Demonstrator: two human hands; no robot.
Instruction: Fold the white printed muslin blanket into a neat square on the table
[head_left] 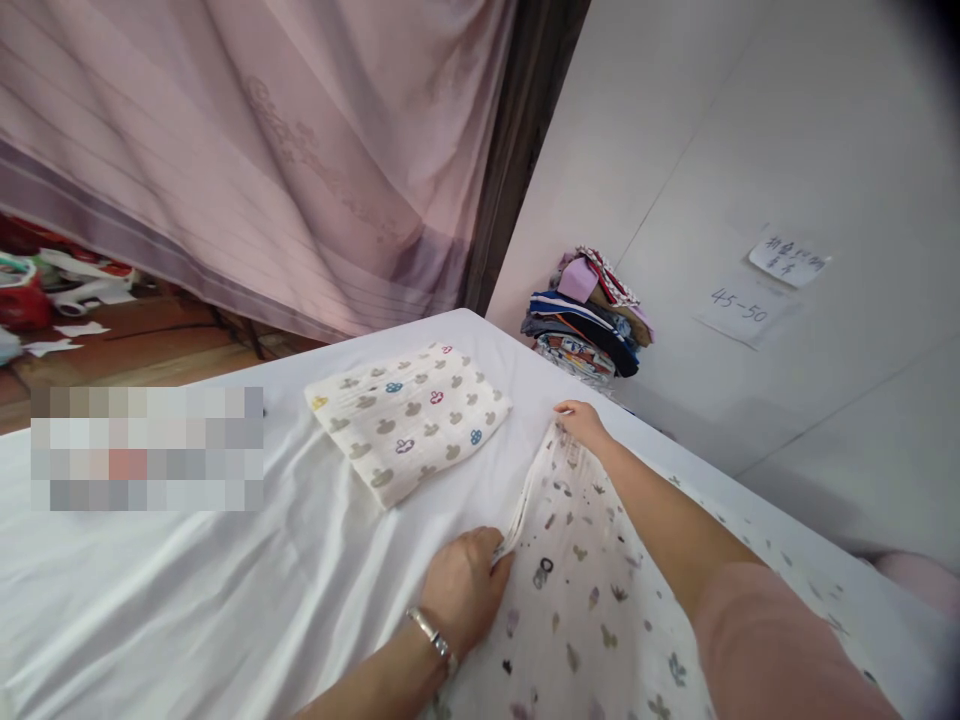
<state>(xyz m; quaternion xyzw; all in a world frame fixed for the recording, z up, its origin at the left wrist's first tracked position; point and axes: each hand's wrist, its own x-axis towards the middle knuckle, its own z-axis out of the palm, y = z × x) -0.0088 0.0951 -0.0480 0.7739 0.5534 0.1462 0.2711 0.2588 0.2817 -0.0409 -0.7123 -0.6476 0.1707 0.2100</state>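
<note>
A white muslin cloth with small printed figures [592, 600] lies spread on the white-covered table [225, 600] in front of me. My left hand [465, 585], with a silver bracelet on the wrist, pinches the cloth's folded left edge near its near corner. My right hand [581, 422] grips the far corner of the same edge, fingers closed on the fabric. Beyond my hands lies a folded white cloth with a cactus print [409, 420], flat on the table and untouched.
A stack of folded colourful clothes [589, 325] sits at the table's far corner against the white wall. Two paper notes [757, 290] are stuck on that wall. A pink curtain [285, 150] hangs behind the table; toys lie on the wooden floor at far left.
</note>
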